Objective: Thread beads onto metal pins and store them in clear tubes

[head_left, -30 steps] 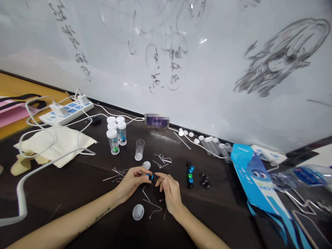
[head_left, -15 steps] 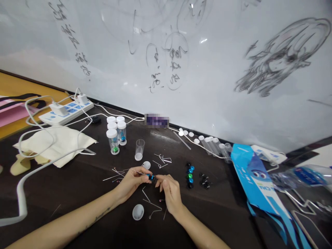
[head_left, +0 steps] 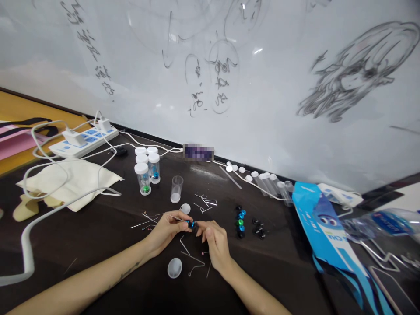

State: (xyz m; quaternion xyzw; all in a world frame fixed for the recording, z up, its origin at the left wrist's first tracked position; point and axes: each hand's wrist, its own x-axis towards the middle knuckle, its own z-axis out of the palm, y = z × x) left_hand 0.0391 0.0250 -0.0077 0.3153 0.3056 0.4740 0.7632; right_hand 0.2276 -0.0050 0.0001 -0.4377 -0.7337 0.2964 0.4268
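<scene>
A small blue-and-black spool-like part [head_left: 190, 224] is pinched between the thumb and fingers of my left hand [head_left: 171, 225]. A thin metal wire appears to run along that hand to the part. My right hand [head_left: 215, 243] is curled, its fingertips on the black end of the same part. Bent metal wires [head_left: 193, 258] lie beneath the hands, and thin pins [head_left: 147, 218] lie to the left. One round white cap [head_left: 175, 268] rests nearer me; another white cap [head_left: 185, 209] sits just behind my left hand.
Capped clear tubes [head_left: 143, 179] and an upright clear tube [head_left: 176, 190] stand behind. Blue, green and black parts [head_left: 241, 223] and black pieces [head_left: 259, 228] lie right. A power strip [head_left: 85, 142] and cloth [head_left: 72, 179] are left; a blue bag [head_left: 321, 227] lies right.
</scene>
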